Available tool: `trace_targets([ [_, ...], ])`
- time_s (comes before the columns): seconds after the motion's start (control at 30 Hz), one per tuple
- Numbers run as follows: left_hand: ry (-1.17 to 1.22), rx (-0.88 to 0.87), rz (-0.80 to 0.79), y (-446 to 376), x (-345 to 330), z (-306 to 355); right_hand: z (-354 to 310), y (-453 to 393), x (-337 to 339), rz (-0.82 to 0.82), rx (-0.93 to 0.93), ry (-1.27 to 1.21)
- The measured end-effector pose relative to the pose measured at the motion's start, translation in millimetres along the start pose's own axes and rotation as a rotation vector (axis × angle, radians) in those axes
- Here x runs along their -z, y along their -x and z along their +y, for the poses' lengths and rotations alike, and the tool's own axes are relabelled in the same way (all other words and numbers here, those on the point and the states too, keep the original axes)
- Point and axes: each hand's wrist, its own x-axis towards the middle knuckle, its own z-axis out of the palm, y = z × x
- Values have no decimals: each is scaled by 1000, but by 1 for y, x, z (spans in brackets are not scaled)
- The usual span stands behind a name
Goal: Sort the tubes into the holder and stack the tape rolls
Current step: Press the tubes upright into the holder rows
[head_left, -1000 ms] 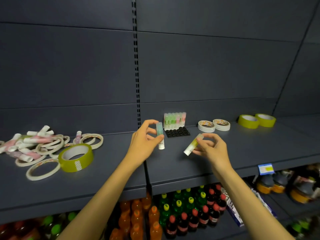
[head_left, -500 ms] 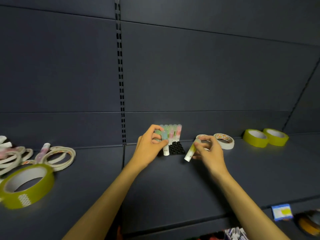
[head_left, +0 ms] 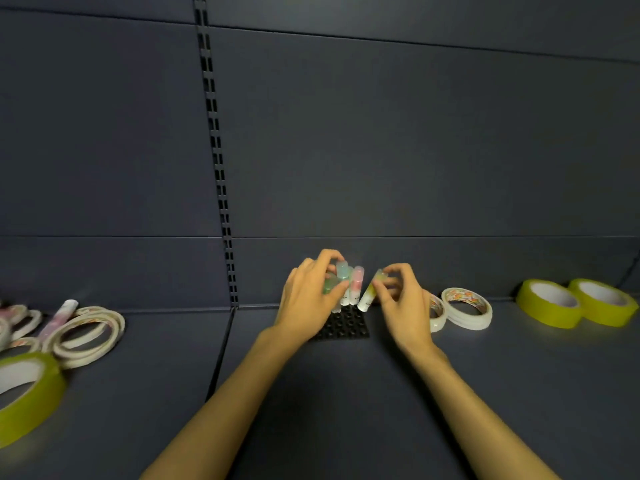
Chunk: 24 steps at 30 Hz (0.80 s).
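A black tube holder (head_left: 346, 326) lies on the shelf against the back wall, with a few tubes standing at its rear, one of them pink (head_left: 356, 285). My left hand (head_left: 310, 303) pinches a pale blue-green tube (head_left: 342, 276) upright over the holder's rear left. My right hand (head_left: 403, 304) pinches a yellow-green tube (head_left: 370, 291), tilted, at the holder's rear right. White tape rolls (head_left: 465, 308) lie just right of the holder. Two yellow tape rolls (head_left: 576, 302) lie farther right.
On the left of the shelf (head_left: 346, 403) lie several thin white tape rings (head_left: 86, 332), a loose pink tube (head_left: 59, 317) and a large yellow tape roll (head_left: 26, 393). A slotted upright (head_left: 216, 161) divides the dark back panel.
Both hands have moved forward with their tubes and now reach the holder. My view has tilted up and closer, so the lower shelves of bottles are out of sight.
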Motion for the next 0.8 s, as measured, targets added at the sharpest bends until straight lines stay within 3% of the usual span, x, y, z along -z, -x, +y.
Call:
trace_targets([
  [0.17, -207, -99, 55, -8, -16, 3, 16, -9, -9, -72, 121, 66],
  [0.53, -358, -112, 108, -11, -38, -8, 31, -9, -19, -156, 257, 156],
  [0.8, -414, -131, 119, -8, -41, -25, 35, -12, -18, -185, 237, 240],
])
